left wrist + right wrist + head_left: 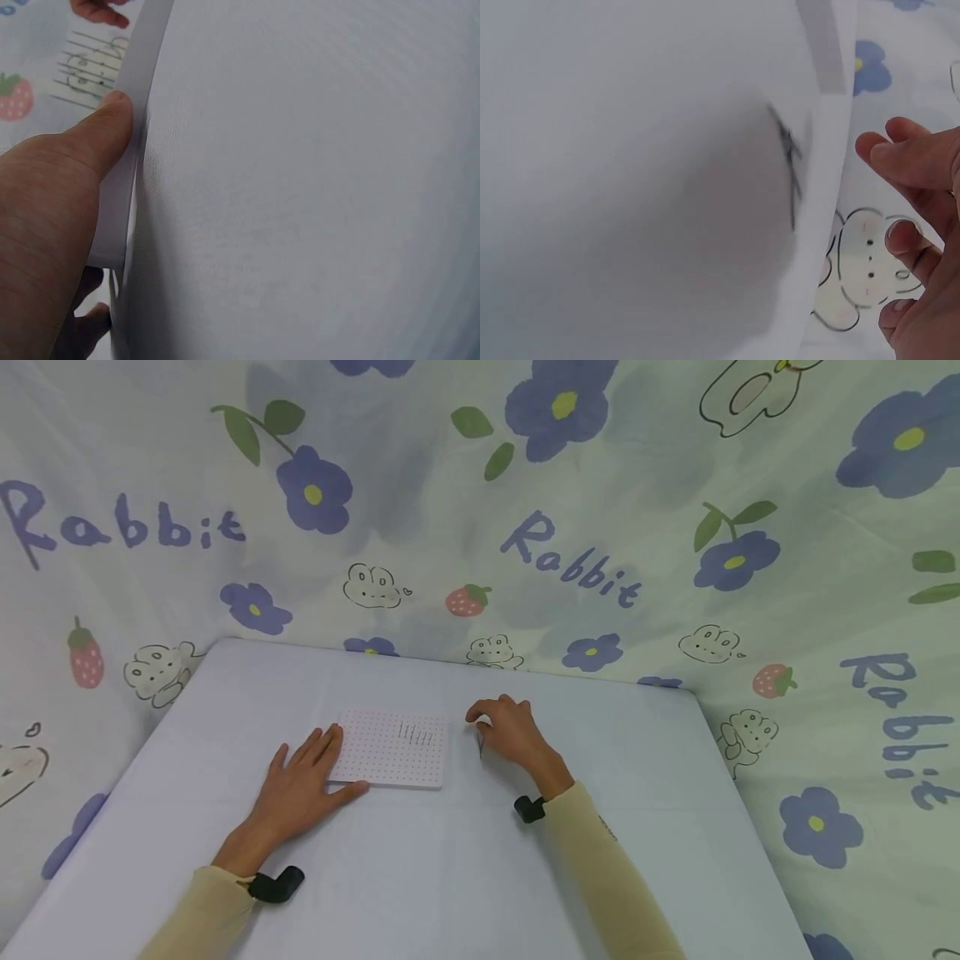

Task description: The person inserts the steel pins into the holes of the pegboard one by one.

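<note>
A white board point(386, 768) with a grid of small holes lies on the table, and a row of several thin dark pins point(416, 735) stands up from it. My left hand point(296, 789) rests against its left side with fingers extended. In the left wrist view the thumb point(105, 131) lies on the board's side edge point(120, 210). To the right of the board, my right hand point(512, 731) hovers with bent fingers apart and nothing between them. Beside it, a few loose dark pins point(789, 161) lie crossed on the table in the right wrist view.
The table point(360, 877) has a white cover. A curtain point(420, 510) printed with flowers, rabbits and strawberries hangs behind it and at both sides. Black cameras point(277, 885) sit on the wrists.
</note>
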Available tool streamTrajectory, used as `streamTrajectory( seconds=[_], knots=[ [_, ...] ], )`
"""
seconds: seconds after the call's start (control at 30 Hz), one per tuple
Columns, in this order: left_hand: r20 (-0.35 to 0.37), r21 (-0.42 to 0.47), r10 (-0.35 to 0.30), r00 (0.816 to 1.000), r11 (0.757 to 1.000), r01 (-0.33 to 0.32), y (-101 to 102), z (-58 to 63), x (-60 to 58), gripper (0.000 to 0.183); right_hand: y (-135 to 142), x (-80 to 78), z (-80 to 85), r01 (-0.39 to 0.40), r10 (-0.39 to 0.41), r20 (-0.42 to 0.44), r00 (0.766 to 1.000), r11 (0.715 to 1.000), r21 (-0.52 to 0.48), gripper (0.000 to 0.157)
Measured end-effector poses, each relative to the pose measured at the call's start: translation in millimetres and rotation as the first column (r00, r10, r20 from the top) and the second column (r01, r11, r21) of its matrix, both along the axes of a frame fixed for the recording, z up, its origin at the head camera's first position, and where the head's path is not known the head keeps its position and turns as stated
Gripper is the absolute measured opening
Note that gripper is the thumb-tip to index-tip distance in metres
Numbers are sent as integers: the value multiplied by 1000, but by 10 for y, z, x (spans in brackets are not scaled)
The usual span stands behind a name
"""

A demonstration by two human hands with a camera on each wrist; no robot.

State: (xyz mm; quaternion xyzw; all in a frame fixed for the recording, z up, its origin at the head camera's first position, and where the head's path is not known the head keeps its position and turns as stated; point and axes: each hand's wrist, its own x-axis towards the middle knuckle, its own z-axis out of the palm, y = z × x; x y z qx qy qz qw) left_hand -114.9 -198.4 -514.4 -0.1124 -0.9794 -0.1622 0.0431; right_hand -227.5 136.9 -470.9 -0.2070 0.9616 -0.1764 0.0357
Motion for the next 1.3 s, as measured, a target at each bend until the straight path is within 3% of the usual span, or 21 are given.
streamTrajectory(
  seconds=[0.3, 1.3],
  knots=[
    [12, -3, 0, 1000, 1000, 0, -13, -7, 3, 105, 178, 9, -79, 19, -21, 35, 999, 999, 39, 33],
    [11, -4, -1, 1000, 1000, 1, -6, 8, -2, 104, 306, -51, -259, -40, 39, 68, 997, 999, 9, 13]
  ],
)
